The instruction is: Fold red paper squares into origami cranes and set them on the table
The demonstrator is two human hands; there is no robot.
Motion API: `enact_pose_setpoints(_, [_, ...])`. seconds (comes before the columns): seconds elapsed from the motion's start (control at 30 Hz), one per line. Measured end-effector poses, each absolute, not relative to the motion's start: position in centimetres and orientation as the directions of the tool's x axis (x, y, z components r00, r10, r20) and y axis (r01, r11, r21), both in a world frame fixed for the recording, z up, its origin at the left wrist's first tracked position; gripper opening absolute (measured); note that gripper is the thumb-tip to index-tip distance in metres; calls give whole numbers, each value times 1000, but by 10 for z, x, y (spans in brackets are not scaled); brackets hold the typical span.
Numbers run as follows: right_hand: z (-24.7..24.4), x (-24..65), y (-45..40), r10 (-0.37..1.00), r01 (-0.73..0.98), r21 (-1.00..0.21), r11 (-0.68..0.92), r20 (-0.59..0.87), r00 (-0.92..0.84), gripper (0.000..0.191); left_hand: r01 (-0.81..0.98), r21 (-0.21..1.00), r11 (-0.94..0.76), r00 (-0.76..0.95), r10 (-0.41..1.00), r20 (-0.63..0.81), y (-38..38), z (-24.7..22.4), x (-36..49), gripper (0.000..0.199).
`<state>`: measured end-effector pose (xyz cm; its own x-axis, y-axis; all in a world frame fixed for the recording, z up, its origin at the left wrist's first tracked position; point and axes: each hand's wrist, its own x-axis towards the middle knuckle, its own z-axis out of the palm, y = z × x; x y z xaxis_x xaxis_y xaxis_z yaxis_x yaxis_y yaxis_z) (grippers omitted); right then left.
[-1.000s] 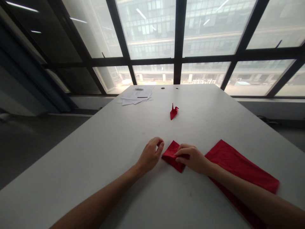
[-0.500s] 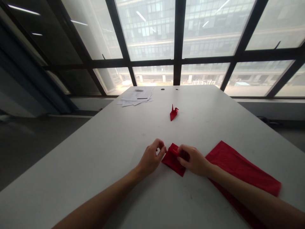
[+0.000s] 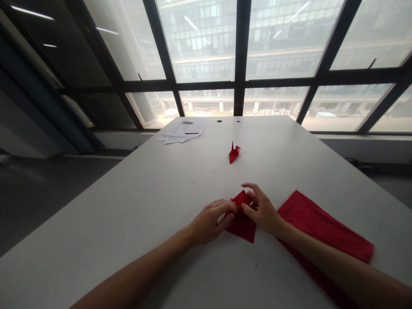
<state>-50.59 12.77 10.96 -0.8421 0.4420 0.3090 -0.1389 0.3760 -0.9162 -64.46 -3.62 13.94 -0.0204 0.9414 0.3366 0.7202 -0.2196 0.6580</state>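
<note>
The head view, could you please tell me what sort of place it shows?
Probably an office or meeting room: there is a large white table, loose papers at its far left, and wide, dark-framed windows beyond.

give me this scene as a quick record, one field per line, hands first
left hand: fingers over the folded paper
right hand: thumb at the folded paper, index finger extended
folded paper: red, partly hidden by the fingers
red sheet: larger, partly under the right forearm
crane: red, beyond the hands
white papers: loose pile, far left
table: white
</note>
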Motion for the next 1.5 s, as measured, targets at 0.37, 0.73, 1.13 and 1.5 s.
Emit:
enact_pose_setpoints(0.37, [121, -502, 137, 613, -66, -815, 576, 484, -624, 11, 922, 291, -256, 175, 945, 277, -35, 131, -652, 27])
enact_pose_setpoints(0.73, [123, -499, 143, 625, -72, -804, 591, 512, -590, 21, 961, 237, -141, 64, 950, 306, -36, 129, -651, 23])
enact_pose_setpoints(1.13, [119, -493, 142, 442, -220, -761, 611, 558, -702, 14, 950, 292, -113, 21, 953, 302, -37, 132, -653, 21])
enact_pose_setpoints(1.5, [111, -497, 142, 507, -310, -878, 366, 467, -724, 23, 812, 576, -90, -89, 957, 276, -35, 136, -648, 45])
